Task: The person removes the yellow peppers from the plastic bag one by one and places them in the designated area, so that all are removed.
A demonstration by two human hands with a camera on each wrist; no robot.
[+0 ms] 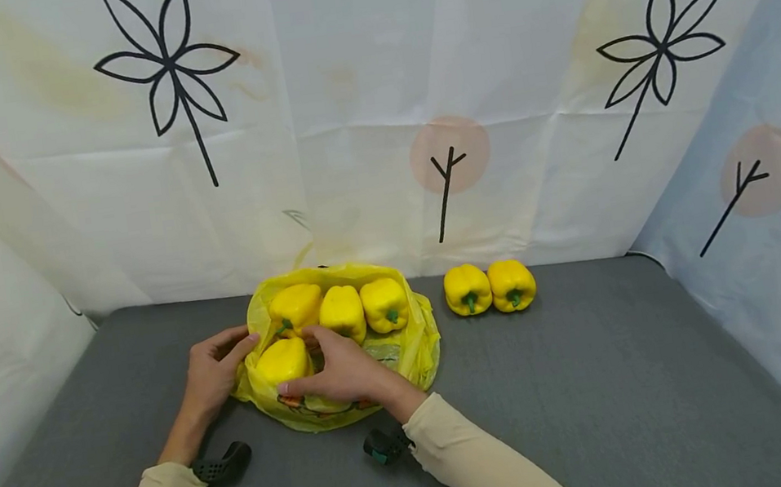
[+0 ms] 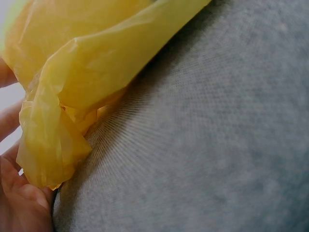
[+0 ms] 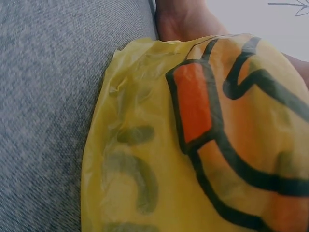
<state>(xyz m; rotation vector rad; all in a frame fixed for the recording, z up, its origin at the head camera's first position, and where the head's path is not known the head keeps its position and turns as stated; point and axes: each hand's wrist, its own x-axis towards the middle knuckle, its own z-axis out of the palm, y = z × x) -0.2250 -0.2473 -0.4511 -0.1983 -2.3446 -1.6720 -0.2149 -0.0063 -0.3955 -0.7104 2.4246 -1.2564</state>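
A yellow plastic bag lies wide open on the grey table, its printed side toward the front. Inside sit several yellow bell peppers, some with green stems showing. My right hand reaches into the bag and grips the front-left bell pepper, thumb in front and fingers behind. At the bag's left rim, my left hand holds the plastic edge by its fingertips. The left wrist view has the gathered bag edge against that hand's fingers. Black and orange print on the bag fills the right wrist view.
Two more yellow bell peppers, a left one and a right one, stand side by side on the table, right of the bag. A white printed cloth hangs along the table's back edge.
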